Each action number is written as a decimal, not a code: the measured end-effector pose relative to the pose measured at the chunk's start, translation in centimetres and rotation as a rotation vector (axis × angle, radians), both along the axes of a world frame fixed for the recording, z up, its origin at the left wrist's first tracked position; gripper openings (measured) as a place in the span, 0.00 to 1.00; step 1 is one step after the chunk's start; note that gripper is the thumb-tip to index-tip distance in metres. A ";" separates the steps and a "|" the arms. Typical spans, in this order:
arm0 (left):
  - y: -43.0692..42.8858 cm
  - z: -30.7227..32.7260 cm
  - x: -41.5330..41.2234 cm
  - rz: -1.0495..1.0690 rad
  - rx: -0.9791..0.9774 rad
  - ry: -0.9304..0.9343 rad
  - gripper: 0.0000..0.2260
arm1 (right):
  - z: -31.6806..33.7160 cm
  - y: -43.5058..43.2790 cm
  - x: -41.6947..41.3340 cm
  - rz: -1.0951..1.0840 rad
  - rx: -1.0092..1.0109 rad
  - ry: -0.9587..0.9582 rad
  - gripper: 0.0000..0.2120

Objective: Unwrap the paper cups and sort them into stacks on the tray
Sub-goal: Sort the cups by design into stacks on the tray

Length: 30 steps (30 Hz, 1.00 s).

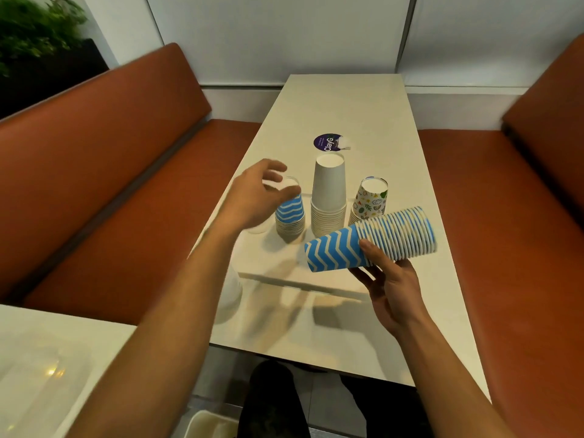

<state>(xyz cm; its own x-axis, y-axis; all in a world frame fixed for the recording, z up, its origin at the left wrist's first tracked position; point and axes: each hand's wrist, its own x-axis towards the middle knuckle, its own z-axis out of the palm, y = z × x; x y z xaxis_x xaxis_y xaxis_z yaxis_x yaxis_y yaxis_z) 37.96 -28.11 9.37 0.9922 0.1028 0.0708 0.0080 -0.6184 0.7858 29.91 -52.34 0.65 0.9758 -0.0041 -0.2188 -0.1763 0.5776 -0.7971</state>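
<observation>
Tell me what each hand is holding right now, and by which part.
The right hand holds a sideways nested stack of blue zigzag paper cups from below, at its middle. The blurred left hand is at the top of the standing blue stack; its grip is unclear.

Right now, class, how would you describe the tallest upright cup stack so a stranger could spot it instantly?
Find the long pale table between the orange benches. Three upside-down stacks stand in a row on it; take the middle one, the plain white stack. Its neighbours carry blue zigzags and cartoon prints, and it rises above both.
</observation>
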 end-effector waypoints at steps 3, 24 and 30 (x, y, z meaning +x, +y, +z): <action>-1.6 -2.6 -3.5 -0.013 -0.338 0.035 0.19 | 0.4 0.9 -0.3 0.018 0.043 0.026 0.23; -1.2 -6.5 -8.2 -0.037 -0.929 0.086 0.25 | 1.4 -3.3 0.9 0.253 -0.016 0.126 0.30; -1.9 -5.7 -8.1 -0.035 -0.917 0.061 0.25 | 1.4 -3.3 1.0 0.422 -0.289 0.105 0.31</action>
<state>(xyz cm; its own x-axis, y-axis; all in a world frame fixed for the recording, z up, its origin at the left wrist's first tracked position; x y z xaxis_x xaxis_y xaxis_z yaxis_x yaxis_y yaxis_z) 29.82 -30.00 3.67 0.9951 0.0628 -0.0760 0.0583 0.2463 0.9674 30.95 -55.63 2.03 0.8783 0.3105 -0.3635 -0.4338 0.1979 -0.8790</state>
